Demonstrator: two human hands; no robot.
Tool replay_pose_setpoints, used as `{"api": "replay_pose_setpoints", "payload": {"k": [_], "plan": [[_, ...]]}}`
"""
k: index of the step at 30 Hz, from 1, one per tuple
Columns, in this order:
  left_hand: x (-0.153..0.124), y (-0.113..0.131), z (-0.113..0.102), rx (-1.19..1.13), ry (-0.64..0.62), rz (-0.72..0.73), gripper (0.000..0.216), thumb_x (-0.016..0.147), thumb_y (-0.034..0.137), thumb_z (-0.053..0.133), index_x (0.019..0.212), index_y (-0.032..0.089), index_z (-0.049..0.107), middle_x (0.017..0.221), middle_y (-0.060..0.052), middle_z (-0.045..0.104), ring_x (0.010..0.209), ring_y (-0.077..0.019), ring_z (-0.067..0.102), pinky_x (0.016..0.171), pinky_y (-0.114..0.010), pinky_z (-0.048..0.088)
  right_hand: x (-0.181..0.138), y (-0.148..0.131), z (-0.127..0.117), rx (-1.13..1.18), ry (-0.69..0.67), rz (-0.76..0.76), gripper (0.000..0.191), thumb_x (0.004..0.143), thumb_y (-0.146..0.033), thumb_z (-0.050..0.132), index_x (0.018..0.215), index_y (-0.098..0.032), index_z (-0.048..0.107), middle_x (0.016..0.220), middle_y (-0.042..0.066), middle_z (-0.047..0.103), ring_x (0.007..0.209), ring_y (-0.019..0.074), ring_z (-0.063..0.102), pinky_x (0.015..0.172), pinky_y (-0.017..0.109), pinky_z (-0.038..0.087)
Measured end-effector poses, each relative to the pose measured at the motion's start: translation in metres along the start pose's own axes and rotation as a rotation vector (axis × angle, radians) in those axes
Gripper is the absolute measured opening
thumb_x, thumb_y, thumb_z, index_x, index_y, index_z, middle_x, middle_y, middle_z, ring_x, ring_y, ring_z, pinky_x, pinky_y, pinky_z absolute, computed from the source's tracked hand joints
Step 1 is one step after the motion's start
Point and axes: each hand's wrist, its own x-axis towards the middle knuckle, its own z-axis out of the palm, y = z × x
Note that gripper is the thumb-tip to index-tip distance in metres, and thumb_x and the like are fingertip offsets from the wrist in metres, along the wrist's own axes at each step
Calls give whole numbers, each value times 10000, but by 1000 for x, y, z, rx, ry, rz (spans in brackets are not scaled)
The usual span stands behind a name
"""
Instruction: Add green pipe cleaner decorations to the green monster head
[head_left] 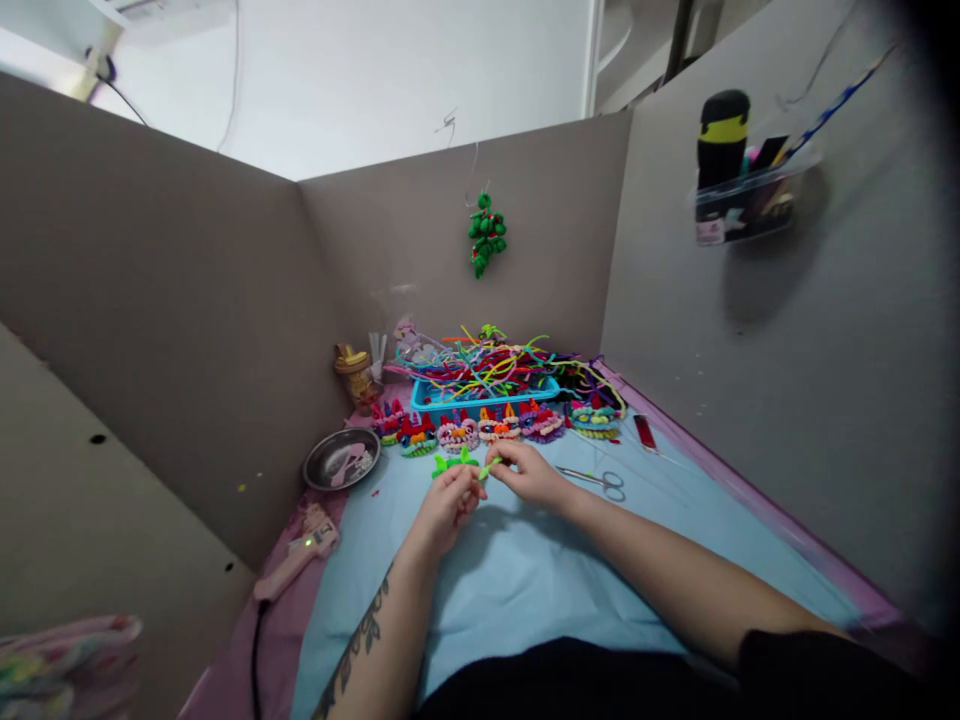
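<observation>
A short, light-green fuzzy pipe cleaner [488, 468] spans the gap between my two hands. My left hand [450, 503] pinches its near end, with the fingers curled. The other end sits between the thumb and fingertips of my right hand [529, 473]. Just behind my left hand lies a bright green fuzzy piece with pointed tips [456, 461], partly hidden by the fingers. To the right of my right hand, scissors [600, 482] rest on the light-blue cloth [555, 580].
Several colourful fuzzy faces [458, 433] line up before a blue tray [450, 405] heaped with pipe cleaners. At left are a metal bowl [319, 476] and a pink glue gun [300, 560] with its cord. Grey partitions [465, 165] enclose the table; a bin [750, 205] hangs right.
</observation>
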Motion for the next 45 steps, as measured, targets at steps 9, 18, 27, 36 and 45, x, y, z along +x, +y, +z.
{"api": "replay_pose_setpoints", "payload": {"k": [9,18,27,36,45], "plan": [[-1,-8,3,559,205,404,281,777,380,528,640,139,572,579,7,521,547,-94,438,523,-205,339,0,-3,5,59,8,143,104,744,-223,538,682,-154,584,597,-13,518,558,107,430,529,215,332],[4,-7,4,63,151,81,254,667,373,588,619,143,490,483,58,434,372,-24,259,366,-174,136,-1,-1,3,79,-9,22,154,783,-219,521,887,-178,628,833,47,618,751,158,541,673,263,417],[-3,6,2,-246,-84,-257,248,669,323,626,648,132,468,489,81,361,351,7,173,334,-128,57,-4,3,2,-21,14,-163,122,815,-224,485,761,-194,591,725,35,564,716,161,510,685,281,389],[3,-6,-1,218,282,287,338,671,414,666,851,135,598,687,-7,582,472,-51,433,431,-169,337,-1,0,2,265,91,203,238,751,-329,518,575,-171,491,534,-26,443,541,108,400,524,226,322],[-4,-7,-3,694,363,757,133,783,244,567,826,189,680,825,-57,640,779,-164,588,711,-287,468,-3,-9,20,580,67,386,237,666,-325,577,519,-170,475,455,-39,445,464,86,389,487,227,311]]}}
